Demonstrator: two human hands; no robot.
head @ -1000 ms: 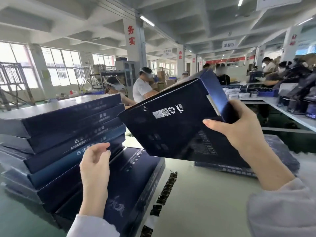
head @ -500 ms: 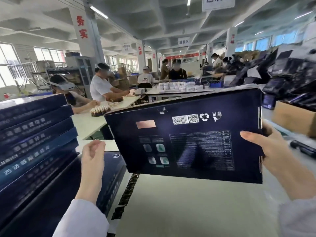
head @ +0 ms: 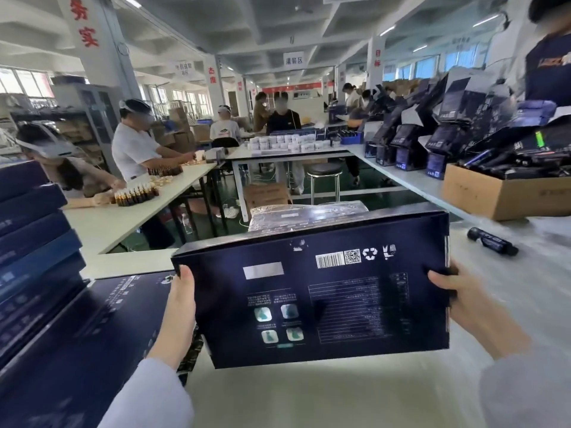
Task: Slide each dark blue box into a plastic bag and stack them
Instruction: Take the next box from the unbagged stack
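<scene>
I hold a flat dark blue box (head: 321,291) up above the table, its printed back with barcode facing me. My left hand (head: 180,307) grips its left edge, thumb on the front face. My right hand (head: 460,301) grips its right edge, thumb curled over the front. A stack of several dark blue boxes (head: 34,242) stands at the left, and another dark blue box (head: 102,329) lies flat on the table below it. A bagged box under shiny plastic (head: 306,211) lies just beyond the held box. The table at the right is covered with clear plastic bags (head: 525,273).
A cardboard carton (head: 500,193) of dark items sits on the right table, with a small dark bottle (head: 491,242) lying near it. Several people work at tables further back. A round stool (head: 324,171) stands in the aisle. A black strip of labels (head: 190,353) lies below my left hand.
The box has come down and toward me. My left hand, free before, now grips its left edge. My view has swung right, away from the stack.
</scene>
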